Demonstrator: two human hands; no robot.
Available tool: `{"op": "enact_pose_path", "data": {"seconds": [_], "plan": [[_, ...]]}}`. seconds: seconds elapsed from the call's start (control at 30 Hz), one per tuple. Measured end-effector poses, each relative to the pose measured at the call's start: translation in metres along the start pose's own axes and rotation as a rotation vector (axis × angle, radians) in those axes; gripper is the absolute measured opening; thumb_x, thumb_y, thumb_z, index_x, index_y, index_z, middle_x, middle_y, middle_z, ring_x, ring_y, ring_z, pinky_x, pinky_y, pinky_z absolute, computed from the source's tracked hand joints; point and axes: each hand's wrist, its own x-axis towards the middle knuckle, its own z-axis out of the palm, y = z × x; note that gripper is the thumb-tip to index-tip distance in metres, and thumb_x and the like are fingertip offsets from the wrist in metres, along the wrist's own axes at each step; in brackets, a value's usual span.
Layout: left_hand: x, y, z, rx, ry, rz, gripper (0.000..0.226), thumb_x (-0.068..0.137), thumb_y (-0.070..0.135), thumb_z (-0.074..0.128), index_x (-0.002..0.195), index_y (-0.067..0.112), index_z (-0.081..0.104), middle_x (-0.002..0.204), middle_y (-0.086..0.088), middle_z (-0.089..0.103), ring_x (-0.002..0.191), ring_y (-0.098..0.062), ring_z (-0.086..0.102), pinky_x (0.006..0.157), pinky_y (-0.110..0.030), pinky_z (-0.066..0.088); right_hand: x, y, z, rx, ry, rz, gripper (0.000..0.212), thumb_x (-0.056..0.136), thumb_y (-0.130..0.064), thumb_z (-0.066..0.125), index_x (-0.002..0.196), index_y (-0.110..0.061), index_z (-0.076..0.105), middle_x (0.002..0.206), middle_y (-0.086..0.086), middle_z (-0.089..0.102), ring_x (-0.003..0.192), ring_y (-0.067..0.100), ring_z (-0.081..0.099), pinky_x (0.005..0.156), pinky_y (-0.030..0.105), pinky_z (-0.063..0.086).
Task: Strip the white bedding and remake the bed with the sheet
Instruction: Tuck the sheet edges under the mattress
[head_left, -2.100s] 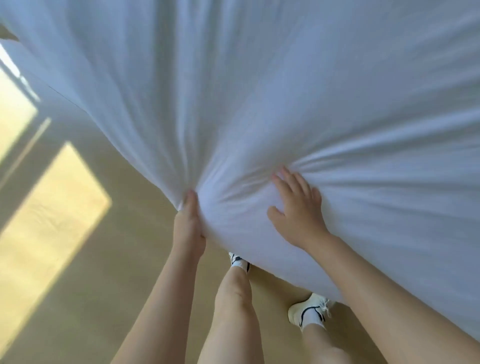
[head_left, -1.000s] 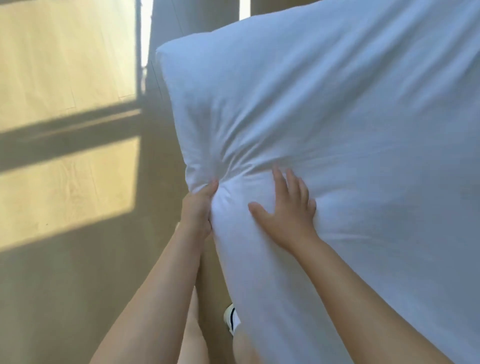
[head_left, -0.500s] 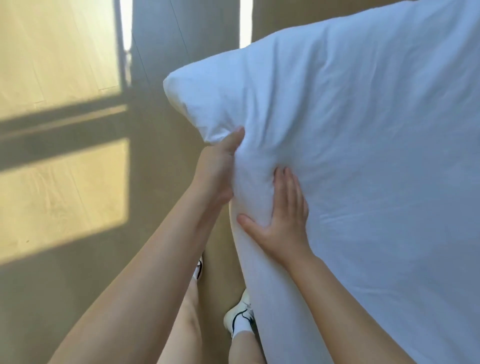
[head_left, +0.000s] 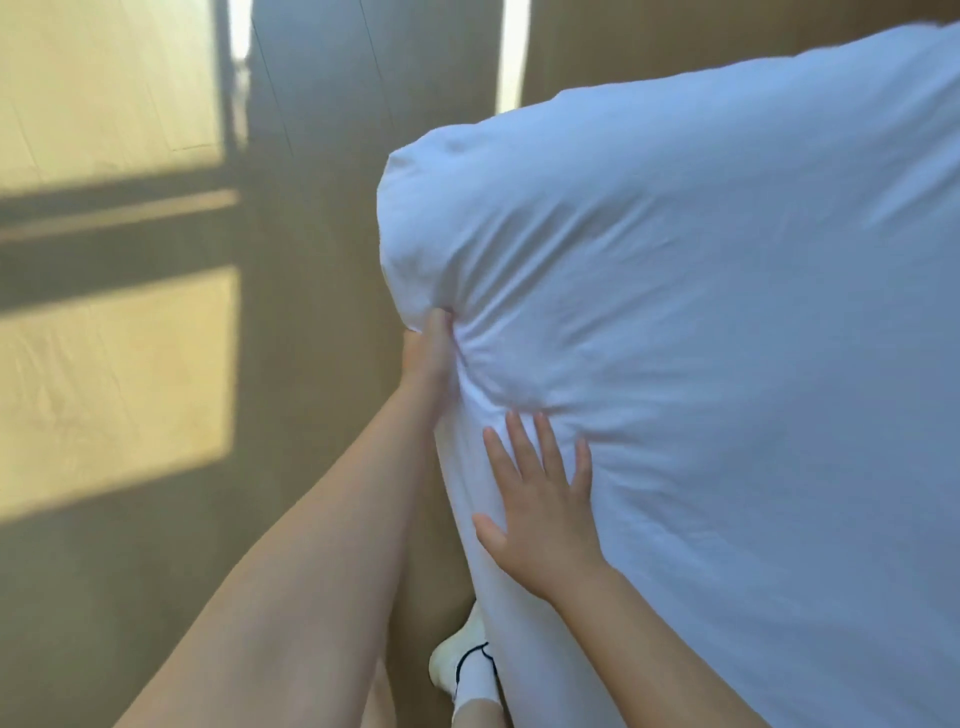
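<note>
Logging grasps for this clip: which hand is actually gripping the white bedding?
The left hand, clutching the bunched bedding near its corner; the right hand only lies flat on it, fingers spread.

The puffy white fabric bedding (head_left: 701, 338) fills all the room to the right and blocks passage there; what lies behind it is hidden. Left of the bedding, the pale wooden floor (head_left: 130, 389) lies open, sunlit in patches. At the bedding's left edge the left grip (head_left: 428, 353), a bare hand, digs into the fabric, its forearm barring the way below. The right grip (head_left: 540, 512) lies flat on the bedding just beside it. Under the bedding's lower left edge, a foot in a white sock (head_left: 462, 662) fills the narrow gap.
</note>
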Motion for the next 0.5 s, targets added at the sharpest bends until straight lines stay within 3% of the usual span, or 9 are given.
{"op": "enact_pose_path", "data": {"seconds": [0.07,0.13,0.17,0.23,0.3,0.43,0.5], "plan": [[0.012,0.033,-0.008,-0.365,-0.171,0.049,0.037,0.093,0.039,0.047,0.116,0.013,0.062,0.116,-0.003,0.066,0.111,-0.021,0.061,0.092,-0.033,0.05,0.012,0.001,-0.012,-0.032,0.032,-0.019,0.081,0.084,-0.044,0.057,0.151,-0.02,0.019,0.159,0.006,0.009,0.144,0.028,-0.013,0.109,0.056,-0.012],[0.028,0.066,-0.012,-0.377,-0.188,0.006,0.065,0.078,0.06,0.061,0.126,0.017,0.057,0.124,-0.003,0.063,0.111,-0.022,0.062,0.096,-0.039,0.049,0.018,0.001,-0.024,-0.063,0.099,-0.032,0.08,0.065,-0.041,0.075,0.137,-0.015,0.05,0.147,0.01,0.042,0.137,0.031,0.035,0.105,0.057,0.027],[0.03,0.08,-0.011,-0.292,-0.174,-0.051,0.075,0.072,0.064,0.066,0.129,0.017,0.055,0.125,-0.003,0.063,0.11,-0.022,0.062,0.097,-0.041,0.048,0.023,0.002,-0.027,-0.064,0.16,-0.034,0.079,0.061,-0.039,0.078,0.133,-0.014,0.055,0.144,0.01,0.046,0.132,0.032,0.043,0.102,0.056,0.034],[0.025,0.097,-0.005,-0.2,-0.184,-0.138,0.063,0.078,0.055,0.068,0.126,0.015,0.058,0.119,-0.005,0.066,0.105,-0.023,0.065,0.092,-0.04,0.051,0.035,0.005,-0.036,-0.009,0.241,-0.049,0.081,0.069,-0.037,0.073,0.141,-0.015,0.044,0.153,0.009,0.027,0.14,0.034,0.029,0.109,0.054,0.022],[0.02,0.109,-0.003,-0.265,-0.215,-0.096,0.045,0.085,0.037,0.066,0.121,0.01,0.062,0.113,-0.009,0.069,0.102,-0.024,0.066,0.083,-0.037,0.054,0.049,0.007,-0.047,0.12,0.33,-0.033,0.078,0.078,-0.038,0.062,0.147,-0.017,0.03,0.155,0.008,0.011,0.143,0.033,0.007,0.113,0.051,0.01],[0.031,0.11,-0.054,-0.405,-0.482,0.25,0.032,0.086,0.026,0.067,0.113,0.008,0.067,0.117,-0.012,0.067,0.109,-0.026,0.063,0.087,-0.038,0.053,0.071,0.001,-0.065,0.208,0.618,-0.043,0.074,0.073,-0.044,0.046,0.14,-0.014,0.033,0.146,0.015,0.028,0.139,0.031,0.024,0.111,0.046,0.016],[0.047,0.101,-0.064,-0.168,-0.297,0.263,0.028,0.084,0.028,0.07,0.104,0.008,0.07,0.098,-0.002,0.073,0.089,-0.015,0.069,0.075,-0.027,0.053,0.077,-0.002,-0.053,0.074,0.619,-0.076,0.07,0.075,-0.043,0.043,0.139,-0.016,0.036,0.145,0.014,0.034,0.136,0.031,0.033,0.108,0.047,0.017]]}}
